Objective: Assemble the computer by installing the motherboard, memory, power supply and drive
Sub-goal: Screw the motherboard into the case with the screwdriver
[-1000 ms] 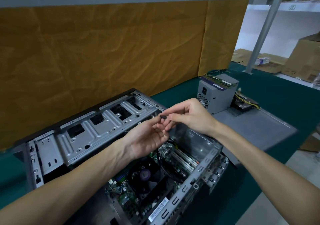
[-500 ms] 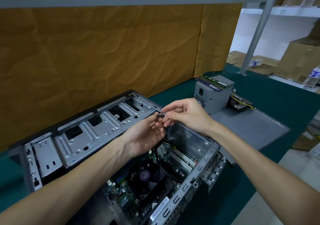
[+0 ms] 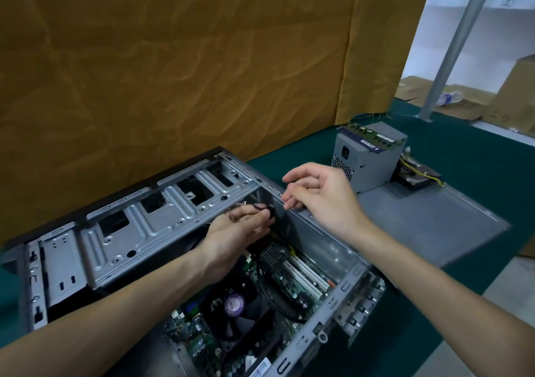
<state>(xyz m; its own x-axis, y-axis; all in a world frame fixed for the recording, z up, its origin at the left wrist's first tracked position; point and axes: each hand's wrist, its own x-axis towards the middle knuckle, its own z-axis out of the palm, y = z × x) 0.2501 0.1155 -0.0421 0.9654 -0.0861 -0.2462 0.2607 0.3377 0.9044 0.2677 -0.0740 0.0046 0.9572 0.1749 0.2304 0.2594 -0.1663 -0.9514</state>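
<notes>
The open grey computer case point(image 3: 150, 223) lies on its side on the green table. Its motherboard point(image 3: 292, 278) sits inside with a black cooler fan point(image 3: 236, 304). My left hand point(image 3: 234, 231) is over the case's middle and holds a thin black cable point(image 3: 267, 211) between its fingertips. My right hand point(image 3: 321, 194) hovers just right of it above the case's far wall, fingers loosely curled and holding nothing. The grey power supply point(image 3: 364, 159) stands on the case's side panel point(image 3: 428, 226), with memory sticks point(image 3: 369, 136) lying on top. A drive point(image 3: 417, 178) with yellow wires lies behind it.
A brown paper-covered wall point(image 3: 173, 87) rises directly behind the case. A grey metal post point(image 3: 454, 46) stands at the back right, with cardboard boxes point(image 3: 515, 92) beyond it. The table's edge point(image 3: 451, 327) runs along the lower right, with floor beyond.
The two hands, which pinched a small black piece together, have separated. My right hand let go and lifted slightly right; my left hand dropped toward the case with the cable.
</notes>
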